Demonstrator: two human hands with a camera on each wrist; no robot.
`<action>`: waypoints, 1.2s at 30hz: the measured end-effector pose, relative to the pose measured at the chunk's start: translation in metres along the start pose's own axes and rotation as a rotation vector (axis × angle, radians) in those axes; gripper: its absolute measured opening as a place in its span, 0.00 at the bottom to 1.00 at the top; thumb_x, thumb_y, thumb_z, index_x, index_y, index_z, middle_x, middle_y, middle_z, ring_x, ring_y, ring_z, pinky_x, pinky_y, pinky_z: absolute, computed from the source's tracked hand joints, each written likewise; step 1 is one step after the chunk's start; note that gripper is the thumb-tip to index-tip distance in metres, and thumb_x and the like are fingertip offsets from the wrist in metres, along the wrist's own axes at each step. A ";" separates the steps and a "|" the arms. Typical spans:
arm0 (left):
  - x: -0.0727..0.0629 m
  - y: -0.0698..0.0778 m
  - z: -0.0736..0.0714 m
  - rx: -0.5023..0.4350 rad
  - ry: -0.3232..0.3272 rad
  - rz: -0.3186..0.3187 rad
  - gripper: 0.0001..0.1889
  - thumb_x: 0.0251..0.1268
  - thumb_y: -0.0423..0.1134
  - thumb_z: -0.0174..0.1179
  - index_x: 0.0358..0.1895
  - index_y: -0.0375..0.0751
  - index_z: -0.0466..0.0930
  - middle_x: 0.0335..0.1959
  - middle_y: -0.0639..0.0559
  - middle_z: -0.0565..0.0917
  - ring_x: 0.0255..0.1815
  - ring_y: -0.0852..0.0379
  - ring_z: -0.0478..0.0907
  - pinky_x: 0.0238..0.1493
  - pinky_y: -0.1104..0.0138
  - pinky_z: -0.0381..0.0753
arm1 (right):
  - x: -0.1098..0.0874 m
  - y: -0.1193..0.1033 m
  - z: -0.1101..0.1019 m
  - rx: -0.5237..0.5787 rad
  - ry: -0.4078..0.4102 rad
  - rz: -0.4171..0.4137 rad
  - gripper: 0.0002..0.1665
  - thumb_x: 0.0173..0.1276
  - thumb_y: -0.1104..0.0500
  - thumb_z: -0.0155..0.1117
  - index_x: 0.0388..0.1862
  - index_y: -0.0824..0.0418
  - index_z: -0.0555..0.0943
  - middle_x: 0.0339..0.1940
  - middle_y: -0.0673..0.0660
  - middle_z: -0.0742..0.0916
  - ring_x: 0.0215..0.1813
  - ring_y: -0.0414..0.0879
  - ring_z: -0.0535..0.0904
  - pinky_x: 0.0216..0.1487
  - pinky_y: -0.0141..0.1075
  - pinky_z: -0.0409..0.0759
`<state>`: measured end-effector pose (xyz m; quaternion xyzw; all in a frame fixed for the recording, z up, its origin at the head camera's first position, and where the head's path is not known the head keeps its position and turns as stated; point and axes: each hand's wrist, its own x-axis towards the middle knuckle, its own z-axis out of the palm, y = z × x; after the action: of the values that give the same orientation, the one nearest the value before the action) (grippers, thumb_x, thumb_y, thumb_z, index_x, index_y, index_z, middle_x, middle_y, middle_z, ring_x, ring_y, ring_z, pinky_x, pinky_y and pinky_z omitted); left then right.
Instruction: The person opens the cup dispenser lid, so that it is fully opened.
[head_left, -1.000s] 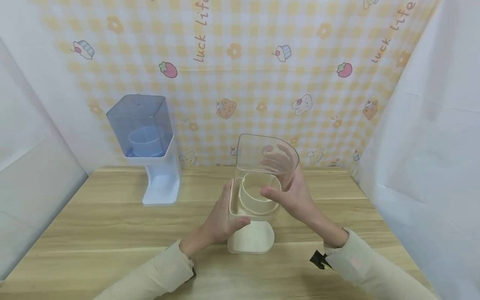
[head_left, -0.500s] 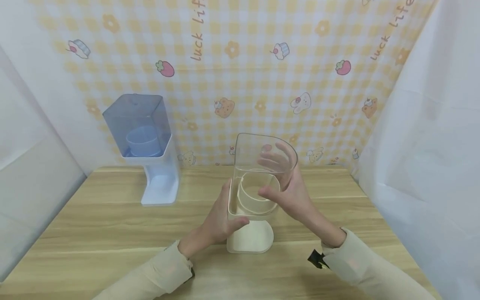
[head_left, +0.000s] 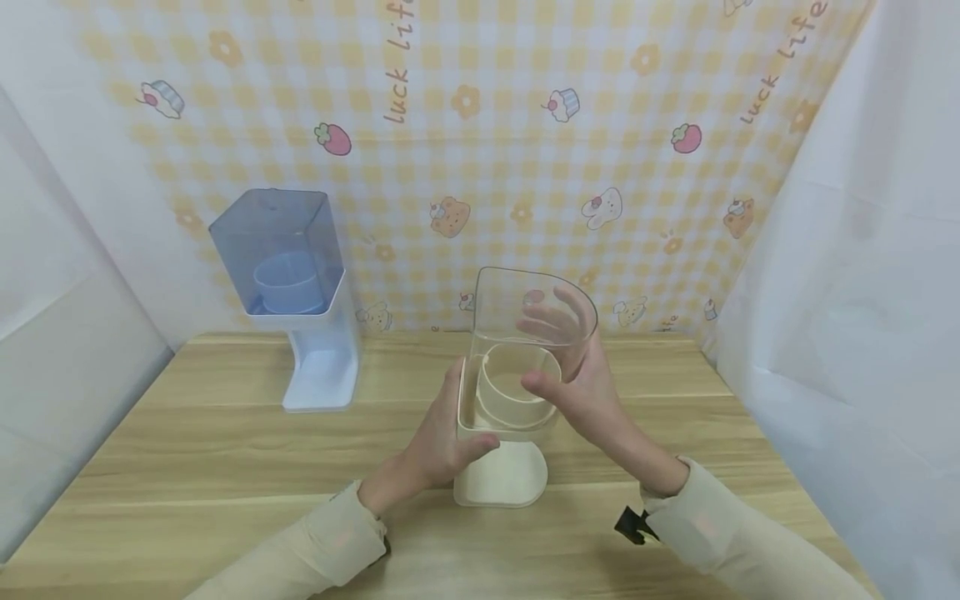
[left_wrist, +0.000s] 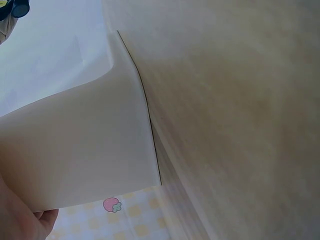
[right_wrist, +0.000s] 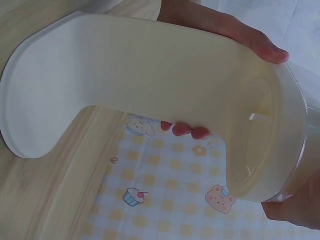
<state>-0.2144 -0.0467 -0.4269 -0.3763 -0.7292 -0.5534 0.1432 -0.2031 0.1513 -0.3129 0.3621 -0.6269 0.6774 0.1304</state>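
A cream dispenser stand [head_left: 501,475] is upright on the wooden table, in front of the person. On its top sits a clear open-topped container [head_left: 510,307], through which a round cream ring [head_left: 517,408] shows. The left hand [head_left: 442,446] grips the stand just below the container, thumb at the front; in the right wrist view its fingertips [right_wrist: 182,129] come round the far side of the column [right_wrist: 150,70]. The right hand [head_left: 596,396] holds the container's right wall, with the thumb in front and the fingers seen through the clear plastic behind.
A second dispenser, with a blue translucent container [head_left: 281,250] on a white stand [head_left: 322,371], is at the back left of the table [head_left: 225,467]. A yellow checked cloth [head_left: 420,167] hangs behind, and white sheets [head_left: 847,275] flank both sides.
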 end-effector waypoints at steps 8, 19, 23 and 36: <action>0.000 0.002 0.000 -0.009 0.002 0.004 0.54 0.60 0.75 0.54 0.79 0.48 0.42 0.61 0.47 0.72 0.53 0.53 0.78 0.50 0.60 0.83 | 0.001 0.000 -0.002 -0.017 -0.006 0.038 0.57 0.55 0.37 0.75 0.76 0.47 0.55 0.70 0.60 0.72 0.66 0.52 0.76 0.73 0.43 0.69; 0.001 0.002 -0.001 -0.026 0.009 0.015 0.53 0.60 0.75 0.54 0.79 0.49 0.42 0.60 0.45 0.73 0.52 0.51 0.79 0.48 0.60 0.84 | 0.007 -0.008 -0.005 -0.009 -0.060 0.119 0.55 0.56 0.45 0.79 0.74 0.47 0.54 0.70 0.56 0.70 0.67 0.52 0.74 0.73 0.40 0.69; 0.002 0.002 -0.001 -0.018 -0.005 0.013 0.54 0.60 0.74 0.54 0.79 0.48 0.41 0.62 0.45 0.72 0.53 0.51 0.78 0.49 0.60 0.84 | 0.008 -0.010 -0.007 -0.030 -0.090 0.140 0.57 0.58 0.50 0.79 0.75 0.50 0.51 0.70 0.55 0.69 0.68 0.51 0.74 0.73 0.40 0.68; 0.002 0.004 -0.002 0.012 -0.038 -0.050 0.52 0.57 0.75 0.58 0.77 0.56 0.42 0.61 0.51 0.73 0.54 0.56 0.77 0.53 0.62 0.82 | -0.003 -0.002 -0.009 0.051 -0.045 0.045 0.55 0.59 0.49 0.78 0.76 0.47 0.53 0.73 0.61 0.71 0.67 0.53 0.74 0.75 0.45 0.66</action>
<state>-0.2138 -0.0469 -0.4223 -0.3674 -0.7443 -0.5452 0.1176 -0.2028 0.1606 -0.3126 0.3660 -0.6201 0.6879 0.0916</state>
